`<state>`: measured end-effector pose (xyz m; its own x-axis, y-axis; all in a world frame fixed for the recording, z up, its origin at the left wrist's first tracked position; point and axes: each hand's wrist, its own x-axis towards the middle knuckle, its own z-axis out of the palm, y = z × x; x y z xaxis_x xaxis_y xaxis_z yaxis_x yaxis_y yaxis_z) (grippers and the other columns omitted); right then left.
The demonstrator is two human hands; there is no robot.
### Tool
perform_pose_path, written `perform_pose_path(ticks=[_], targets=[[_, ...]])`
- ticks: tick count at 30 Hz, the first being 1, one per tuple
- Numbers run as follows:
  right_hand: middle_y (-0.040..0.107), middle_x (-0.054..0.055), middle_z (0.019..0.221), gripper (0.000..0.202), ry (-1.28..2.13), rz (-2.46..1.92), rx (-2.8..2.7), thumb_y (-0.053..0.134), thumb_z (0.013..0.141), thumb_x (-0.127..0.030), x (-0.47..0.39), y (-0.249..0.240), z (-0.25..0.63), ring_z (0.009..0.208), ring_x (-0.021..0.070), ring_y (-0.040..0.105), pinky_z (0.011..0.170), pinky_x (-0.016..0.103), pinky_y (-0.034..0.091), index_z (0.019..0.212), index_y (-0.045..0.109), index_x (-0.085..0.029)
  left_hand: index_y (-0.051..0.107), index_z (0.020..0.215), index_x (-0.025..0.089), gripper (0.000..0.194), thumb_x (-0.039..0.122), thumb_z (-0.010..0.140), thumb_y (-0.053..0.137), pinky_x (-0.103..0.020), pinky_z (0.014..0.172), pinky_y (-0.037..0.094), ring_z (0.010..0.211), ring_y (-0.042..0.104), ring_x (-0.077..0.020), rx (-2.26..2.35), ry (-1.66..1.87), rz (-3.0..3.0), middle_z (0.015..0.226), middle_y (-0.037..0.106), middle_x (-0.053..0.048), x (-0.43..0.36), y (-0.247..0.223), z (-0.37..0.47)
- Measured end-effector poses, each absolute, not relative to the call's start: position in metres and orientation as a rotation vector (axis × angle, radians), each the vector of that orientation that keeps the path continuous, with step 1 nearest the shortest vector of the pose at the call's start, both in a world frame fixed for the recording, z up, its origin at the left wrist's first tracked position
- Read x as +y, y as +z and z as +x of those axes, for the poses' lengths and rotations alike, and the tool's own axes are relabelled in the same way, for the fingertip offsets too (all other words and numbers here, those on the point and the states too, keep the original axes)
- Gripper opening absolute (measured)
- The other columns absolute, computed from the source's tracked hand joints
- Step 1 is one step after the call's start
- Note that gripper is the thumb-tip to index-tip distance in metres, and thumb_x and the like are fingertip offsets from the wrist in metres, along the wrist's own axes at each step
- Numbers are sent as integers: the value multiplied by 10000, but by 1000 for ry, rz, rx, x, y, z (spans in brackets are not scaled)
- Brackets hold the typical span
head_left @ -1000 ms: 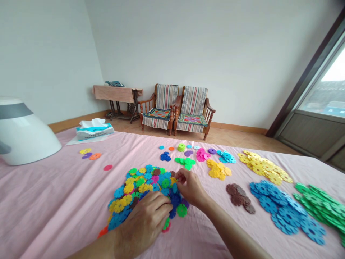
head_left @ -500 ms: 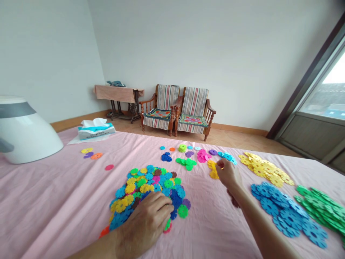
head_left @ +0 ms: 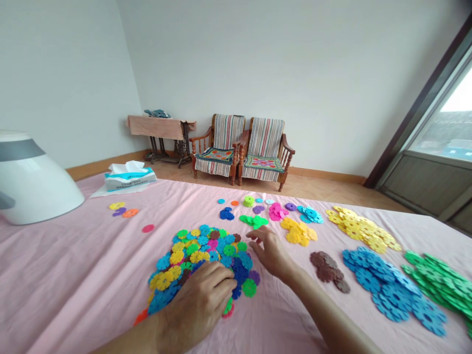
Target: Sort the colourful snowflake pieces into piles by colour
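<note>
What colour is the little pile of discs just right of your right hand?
Brown: the small pile of discs is dark brown, seen clearly in the head view.

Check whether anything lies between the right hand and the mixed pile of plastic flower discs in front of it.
Nothing visible does. The right hand hovers open at the right edge of the mixed pile, fingers spread just over its nearest discs. The left hand rests on the pile's near side, clear of the right hand's reach.

You will find no legible text, number, brand or sign here. The tissue pack (head_left: 130, 178) at the far left of the pink cloth (head_left: 73, 275) carries a line of small print along its side, too blurred to read.
</note>
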<state>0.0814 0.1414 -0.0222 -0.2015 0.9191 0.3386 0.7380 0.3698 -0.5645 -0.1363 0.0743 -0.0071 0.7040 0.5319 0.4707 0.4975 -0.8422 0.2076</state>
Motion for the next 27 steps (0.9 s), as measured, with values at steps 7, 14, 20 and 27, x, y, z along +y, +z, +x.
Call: perform_pose_path(ticks=[7,14,20,27], targets=[[606,62,897,269,382,-1447,-2040,540,788,-140,137,-24,63,897,183,561,845,296,422,996,695,-210,635,931,177,163,113,904,487,-350,830,488,864,579,-184,862,809,2844,940,673,-38,74,-8,-136],[609,16,731,150,481,-1510,-1926,581,654,-96,143,-22,62,698,146,549,649,245,423,780,617,-170,638,945,183,173,111,902,487,-339,801,493,851,583,-185,859,820,2838,934,677,-37,74,-7,-135],[593,-18,603,64,522,-1622,-1597,530,678,-165,166,-23,84,565,120,549,528,214,385,689,592,-177,646,984,178,188,113,905,489,-353,833,493,856,588,-183,847,836,2842,931,681,-40,75,-7,-136],[625,16,601,148,384,-1750,-1392,517,658,-221,191,-30,106,572,166,583,535,258,404,708,644,-162,647,970,178,190,92,891,497,-345,839,495,861,587,-177,843,852,2849,923,677,-43,73,-7,-136]])
